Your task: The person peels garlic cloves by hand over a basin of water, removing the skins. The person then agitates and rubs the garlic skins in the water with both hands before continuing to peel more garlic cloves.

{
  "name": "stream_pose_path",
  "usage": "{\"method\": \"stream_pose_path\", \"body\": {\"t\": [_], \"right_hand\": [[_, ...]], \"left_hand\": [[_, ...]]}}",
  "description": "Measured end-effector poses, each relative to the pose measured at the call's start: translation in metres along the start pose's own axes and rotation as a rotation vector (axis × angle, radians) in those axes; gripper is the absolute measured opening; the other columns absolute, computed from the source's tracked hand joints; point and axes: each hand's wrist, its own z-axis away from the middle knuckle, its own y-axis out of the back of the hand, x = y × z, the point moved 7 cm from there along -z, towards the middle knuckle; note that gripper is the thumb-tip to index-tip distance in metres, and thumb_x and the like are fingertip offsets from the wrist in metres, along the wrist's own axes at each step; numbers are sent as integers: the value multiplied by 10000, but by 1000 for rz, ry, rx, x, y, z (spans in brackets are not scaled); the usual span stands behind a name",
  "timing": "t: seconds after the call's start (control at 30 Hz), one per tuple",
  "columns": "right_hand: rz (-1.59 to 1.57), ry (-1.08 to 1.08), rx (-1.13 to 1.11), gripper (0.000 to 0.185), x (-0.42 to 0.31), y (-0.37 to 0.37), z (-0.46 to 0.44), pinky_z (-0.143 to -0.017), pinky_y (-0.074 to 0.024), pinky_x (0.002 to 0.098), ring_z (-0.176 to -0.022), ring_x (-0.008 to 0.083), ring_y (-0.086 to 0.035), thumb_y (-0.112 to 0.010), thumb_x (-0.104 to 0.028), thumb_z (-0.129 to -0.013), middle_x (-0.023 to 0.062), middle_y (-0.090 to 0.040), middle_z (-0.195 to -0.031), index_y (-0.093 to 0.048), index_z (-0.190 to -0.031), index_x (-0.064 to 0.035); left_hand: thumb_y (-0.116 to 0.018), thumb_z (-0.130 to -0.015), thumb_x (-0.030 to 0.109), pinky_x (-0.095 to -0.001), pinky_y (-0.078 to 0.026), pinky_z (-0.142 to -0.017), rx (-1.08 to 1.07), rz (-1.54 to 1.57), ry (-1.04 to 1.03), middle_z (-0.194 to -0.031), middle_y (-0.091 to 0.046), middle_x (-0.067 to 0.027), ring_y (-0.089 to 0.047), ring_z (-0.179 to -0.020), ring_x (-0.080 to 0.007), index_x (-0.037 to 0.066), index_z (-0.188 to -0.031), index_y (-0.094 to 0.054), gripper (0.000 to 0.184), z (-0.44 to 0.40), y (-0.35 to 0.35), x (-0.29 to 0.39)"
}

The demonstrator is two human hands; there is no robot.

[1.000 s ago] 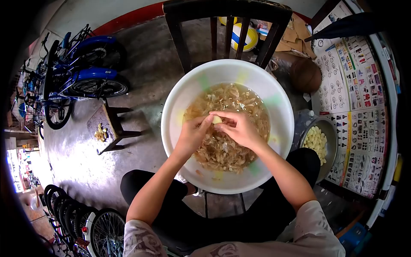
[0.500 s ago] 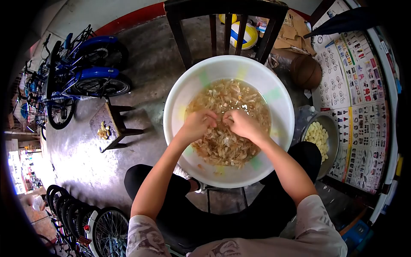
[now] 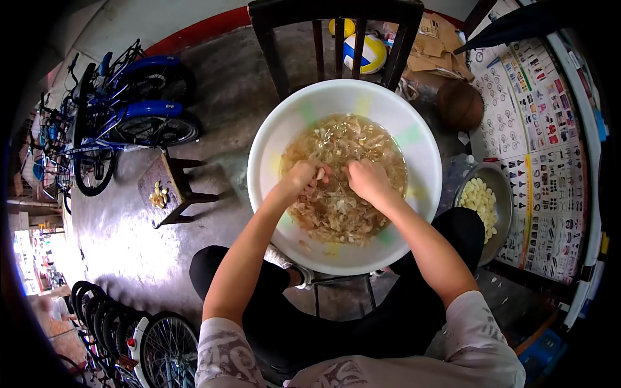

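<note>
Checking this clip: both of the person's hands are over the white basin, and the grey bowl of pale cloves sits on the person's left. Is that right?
Not quite: the grey bowl of pale cloves sits on the person's right, as the head view shows. The left hand and right hand are over the white basin.

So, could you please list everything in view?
Basin: 1, white, centre
Peelings: many, brown, in basin
Bowl: 1, grey, beside basin
Cloves: many, cream, in bowl
Stool: 1, brown, left
Small pieces: several, yellowish, on stool
Bicycles: several, some blue, left
Chair: 1, dark, beyond basin
Balls: at least 2, yellowish and brown, beyond basin
Cardboard: several, brown, upper right
Posters: several, multicoloured, right
Shirt: 1, greyish, bottom
Trousers: 1, black, bottom
Left hand: 1, bare, over basin
Right hand: 1, bare, over basin
</note>
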Motion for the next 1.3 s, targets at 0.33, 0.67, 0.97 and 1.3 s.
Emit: {"method": "stream_pose_path", "body": {"t": [0.33, 0.67, 0.97, 1.3], "right_hand": [[-1065, -183, -316, 195, 3, -9, 1, -561, -477, 258, -627, 128, -596, -456, -21, -901, 43, -625, -781, -633, -971, 21], [-408, 60, -284, 289, -3, -16, 0, -733, -548, 385, -848, 273, -703, -540, -21, -803, 151, -711, -980, -678, -1056, -31], [-823, -93, -528, 251, 2, -15, 0, -625, -445, 288, -713, 140, -597, -520, -195, -967, 86, -643, -811, -651, -1029, 11], [-1665, -63, -609, 389, -20, 17, 13, -930, -534, 328, -1077, 262, -652, -402, 19, -933, 158, -588, -1230, -525, -1303, 10]], "left_hand": [[-445, -1001, 209, -208, -446, -596, -140, 691, -59, -1030, -611, -89, -572, -757, -110, 14, -1135, -545, 257, 27, -8, 31], [-427, -1034, 82, -225, -570, -761, -155, 621, -131, -1173, -624, -152, -645, -1105, -203, 6, -1201, -489, 194, 30, -13, 35], [-467, -1048, 264, -140, -479, -603, 31, 516, -101, -919, -626, -60, -587, -720, -71, 12, -1081, -532, 263, 27, -3, 21], [-492, -1029, 182, -180, -302, -503, 14, 557, -192, -906, -601, -56, -369, -610, -30, 17, -1049, -523, 169, 45, -2, 50]]}}
